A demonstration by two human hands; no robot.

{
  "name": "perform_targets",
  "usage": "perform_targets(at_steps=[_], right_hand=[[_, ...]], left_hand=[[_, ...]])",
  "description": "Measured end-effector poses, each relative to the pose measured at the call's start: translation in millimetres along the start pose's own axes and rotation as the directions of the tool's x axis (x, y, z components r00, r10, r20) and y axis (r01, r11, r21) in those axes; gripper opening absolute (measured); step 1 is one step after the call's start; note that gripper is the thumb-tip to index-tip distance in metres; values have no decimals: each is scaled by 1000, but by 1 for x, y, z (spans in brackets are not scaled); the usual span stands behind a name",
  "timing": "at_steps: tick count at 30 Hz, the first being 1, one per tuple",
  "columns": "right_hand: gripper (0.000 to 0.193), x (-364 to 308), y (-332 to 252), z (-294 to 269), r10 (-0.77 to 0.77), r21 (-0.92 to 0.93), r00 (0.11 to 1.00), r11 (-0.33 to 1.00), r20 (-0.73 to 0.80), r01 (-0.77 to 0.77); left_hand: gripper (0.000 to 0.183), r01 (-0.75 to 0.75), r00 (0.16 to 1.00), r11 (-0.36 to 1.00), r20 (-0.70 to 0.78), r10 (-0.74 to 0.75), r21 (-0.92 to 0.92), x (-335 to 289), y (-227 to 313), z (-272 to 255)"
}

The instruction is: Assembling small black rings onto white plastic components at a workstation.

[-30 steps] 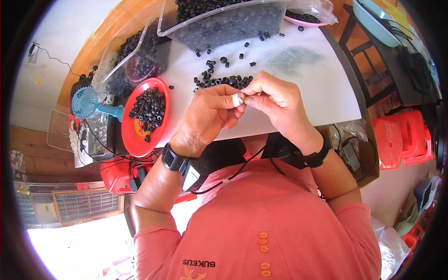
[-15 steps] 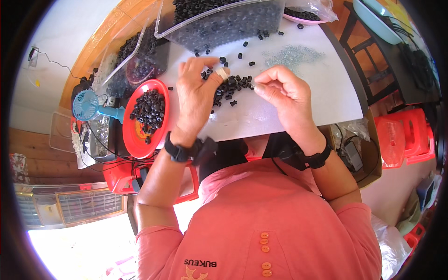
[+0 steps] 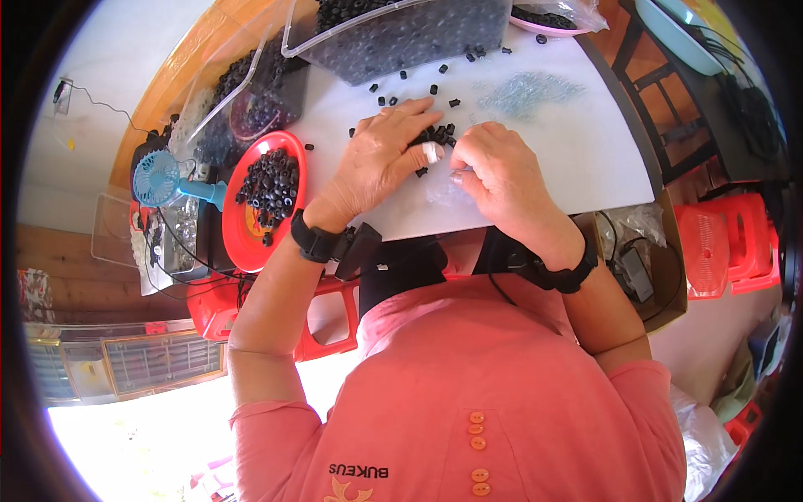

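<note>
Your left hand (image 3: 378,157), fingers spread, covers part of the small black sleeves (image 3: 444,134) on the white tabletop (image 3: 577,159), apparently gathering them; your right hand's (image 3: 502,174) fingers curl narrowly beside them, contents hidden, and lifting one calls for a light pinch.

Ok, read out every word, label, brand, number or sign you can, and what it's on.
Pink cloth shirt: one short dark word, upside down; I won't copy it out.
Small black pieces in the round red dish: too small to show any marks.
Nothing else is readable.
</note>
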State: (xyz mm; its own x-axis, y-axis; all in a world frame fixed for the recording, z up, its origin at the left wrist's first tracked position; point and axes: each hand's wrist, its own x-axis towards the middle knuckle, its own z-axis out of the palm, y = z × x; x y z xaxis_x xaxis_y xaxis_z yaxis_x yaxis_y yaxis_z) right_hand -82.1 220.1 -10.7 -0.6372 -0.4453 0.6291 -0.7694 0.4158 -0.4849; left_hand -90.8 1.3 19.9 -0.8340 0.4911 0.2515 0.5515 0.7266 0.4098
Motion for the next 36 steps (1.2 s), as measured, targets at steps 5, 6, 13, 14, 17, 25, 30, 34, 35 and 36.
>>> perform_targets(at_steps=[5, 6, 13, 14, 17, 25, 30, 34, 35, 36], right_hand=[[17, -2, -3, 0, -24, -77, 1000, 997, 14, 25], [17, -4, -5, -1, -19, -71, 1000, 997, 11, 20], [17, -11, -7, -7, 3, 0, 1000, 1000, -25, -3], [17, -11, -7, -7, 3, 2, 1000, 1000, -22, -3], [18, -10, -6, -7, 1, 6, 999, 1000, -42, -1], [20, -13, -4, -9, 59, 138, 996, 989, -69, -49], [18, -15, 0, -12, 113, 217, 991, 972, -78, -93], [19, -16, -6, -17, 143, 282, 986, 953, -89, -113], [19, -16, -3, -14, 147, 284, 985, 952, -89, -117], [19, -16, 0, -11, 152, 312, 985, 943, -86, -118]], left_hand=[[60, -131, 991, 960, 13, 132, 248, -20, 25, 3], [70, -109, 994, 945, 19, 109, 308, -27, 27, 4], [87, 292, 954, 868, -182, -237, 402, -59, 18, 7], [87, 305, 950, 860, -187, -249, 409, -59, 10, 8], [86, 295, 948, 867, -236, -213, 402, -51, -7, 5], [85, 282, 959, 920, -101, -265, 270, -44, 3, 1], [55, 195, 946, 943, -305, -109, 268, -17, 13, -13], [25, 160, 942, 973, -320, -99, 169, 29, 3, -24], [25, 160, 944, 972, -316, -100, 170, 38, -5, -19], [25, 147, 967, 972, -232, -103, 183, 47, -12, -14]])
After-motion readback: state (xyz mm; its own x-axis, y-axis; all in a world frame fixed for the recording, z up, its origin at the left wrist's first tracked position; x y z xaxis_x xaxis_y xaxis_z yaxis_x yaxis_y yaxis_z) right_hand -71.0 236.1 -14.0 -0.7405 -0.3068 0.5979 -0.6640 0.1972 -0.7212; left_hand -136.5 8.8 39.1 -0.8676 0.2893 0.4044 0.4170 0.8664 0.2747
